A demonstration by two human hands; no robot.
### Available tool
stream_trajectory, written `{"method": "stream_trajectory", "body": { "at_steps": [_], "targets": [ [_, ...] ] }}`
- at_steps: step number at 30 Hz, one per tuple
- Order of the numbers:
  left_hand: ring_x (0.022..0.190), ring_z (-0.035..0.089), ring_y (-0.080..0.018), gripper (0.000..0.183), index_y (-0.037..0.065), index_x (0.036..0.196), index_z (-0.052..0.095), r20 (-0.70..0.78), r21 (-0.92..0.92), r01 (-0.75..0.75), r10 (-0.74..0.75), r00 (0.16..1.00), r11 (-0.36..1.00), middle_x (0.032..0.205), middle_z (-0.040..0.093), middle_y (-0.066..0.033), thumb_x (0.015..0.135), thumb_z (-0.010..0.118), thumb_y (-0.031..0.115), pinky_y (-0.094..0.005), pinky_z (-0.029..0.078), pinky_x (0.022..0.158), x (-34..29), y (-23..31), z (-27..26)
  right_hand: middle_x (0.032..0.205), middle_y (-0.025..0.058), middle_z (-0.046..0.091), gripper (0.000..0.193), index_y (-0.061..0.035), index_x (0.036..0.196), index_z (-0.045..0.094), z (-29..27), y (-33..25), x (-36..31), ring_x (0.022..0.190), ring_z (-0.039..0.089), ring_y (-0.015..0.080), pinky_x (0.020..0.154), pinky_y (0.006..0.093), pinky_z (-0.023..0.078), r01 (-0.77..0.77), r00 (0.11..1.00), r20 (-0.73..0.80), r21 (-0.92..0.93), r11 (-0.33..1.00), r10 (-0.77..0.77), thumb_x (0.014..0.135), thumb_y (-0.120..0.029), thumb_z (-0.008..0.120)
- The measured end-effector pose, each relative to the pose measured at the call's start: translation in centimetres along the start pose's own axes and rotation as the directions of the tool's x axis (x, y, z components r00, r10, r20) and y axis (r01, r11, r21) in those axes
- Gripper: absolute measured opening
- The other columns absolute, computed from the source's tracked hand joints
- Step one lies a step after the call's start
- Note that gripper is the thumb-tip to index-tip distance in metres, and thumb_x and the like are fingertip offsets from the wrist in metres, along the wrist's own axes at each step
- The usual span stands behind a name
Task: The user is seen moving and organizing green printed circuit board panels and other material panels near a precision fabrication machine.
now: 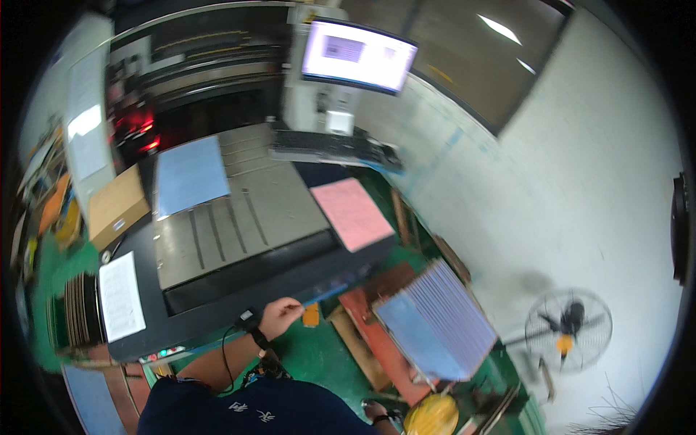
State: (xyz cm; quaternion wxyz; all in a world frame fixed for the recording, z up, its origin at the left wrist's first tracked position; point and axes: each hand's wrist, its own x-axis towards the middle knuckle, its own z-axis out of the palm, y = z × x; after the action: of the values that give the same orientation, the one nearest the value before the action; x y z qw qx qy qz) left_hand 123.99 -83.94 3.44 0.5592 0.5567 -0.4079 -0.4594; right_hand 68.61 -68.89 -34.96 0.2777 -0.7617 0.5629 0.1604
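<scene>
My left hand (281,317) is at the front edge of a dark flatbed machine (239,304), fingers drawn together; whatever they may hold is too blurred to make out. A black strap with a small cabled device sits on that wrist. A blue strip (325,294) runs along the machine edge beside the fingertips. Low in the view, my right hand (375,410) hangs near a round yellow object (433,415), its fingers smeared and partly hidden. On the machine's grey slotted bed (283,203) lies a blue sheet (192,175); a pink sheet (353,213) rests at its right.
A stack of blue panels (435,326) leans on a red stand (384,348) at the right. A wall fan (569,330) stands beyond. Keyboard (319,145) and monitor (359,56) are behind the bed. A cardboard box (118,206) and white paper (122,297) sit left.
</scene>
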Motion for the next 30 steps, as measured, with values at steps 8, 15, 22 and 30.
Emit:
{"method": "stream_trajectory", "body": {
  "at_steps": [8, 15, 22, 30],
  "targets": [
    [0.067, 0.056, -0.0152, 0.022, 0.005, 0.082, 0.062, 0.742, -0.588, -0.208, 0.623, 0.248, 0.782, 0.074, 0.06, -0.0022, 0.072, 0.076, 0.019, -0.0274, 0.043, 0.061, -8.6, 17.3, 22.9, 0.102, 0.014, 0.063, 0.029, -0.0072, 0.094, 0.066, 0.2, -9.3, -28.3, 0.096, 0.06, 0.0316, 0.084, 0.0411, 0.048, -0.679, 0.727, 0.234, 0.104, 0.727, 0.646, 0.082, -0.017, 0.041],
    [0.06, 0.055, -0.0161, 0.03, 0.007, 0.081, 0.064, 0.281, -0.745, 0.477, 0.868, -0.41, 0.467, 0.071, 0.059, 0.0006, 0.072, 0.076, 0.033, -0.0283, 0.038, 0.055, -19.1, 26.3, 37.9, 0.103, 0.0099, 0.065, 0.033, -0.013, 0.103, 0.066, 6.3, -24.4, -33.7, 0.099, 0.06, 0.0268, 0.087, 0.0349, 0.045, -0.533, 0.058, 0.512, 0.742, -0.408, 0.857, 0.077, -0.026, 0.05],
    [0.057, 0.054, -0.0169, 0.023, 0.006, 0.077, 0.064, -0.001, -0.31, 0.897, 0.943, -0.333, 0.316, 0.069, 0.058, 0.0, 0.075, 0.074, 0.027, -0.0281, 0.038, 0.052, -29.4, 28.1, 45.8, 0.086, 0.0098, 0.067, 0.028, -0.011, 0.095, 0.066, 10.6, -38.2, -30.2, 0.083, 0.065, 0.0224, 0.079, 0.0351, 0.049, -0.213, 0.114, 0.811, 0.584, -0.784, 0.573, 0.077, -0.024, 0.05],
    [0.058, 0.055, -0.0198, 0.019, 0.003, 0.078, 0.063, -0.044, 0.012, 0.95, 0.95, -0.31, 0.311, 0.07, 0.058, -0.002, 0.08, 0.066, 0.021, -0.0295, 0.039, 0.053, -32.7, 26.5, 53.4, 0.078, 0.0069, 0.063, 0.017, -0.0062, 0.085, 0.062, 9.5, -38.2, -27.7, 0.062, 0.063, 0.0216, 0.052, 0.032, 0.05, -0.182, 0.167, 0.736, 0.677, -0.713, 0.656, 0.079, -0.02, 0.053]
  ]
}}
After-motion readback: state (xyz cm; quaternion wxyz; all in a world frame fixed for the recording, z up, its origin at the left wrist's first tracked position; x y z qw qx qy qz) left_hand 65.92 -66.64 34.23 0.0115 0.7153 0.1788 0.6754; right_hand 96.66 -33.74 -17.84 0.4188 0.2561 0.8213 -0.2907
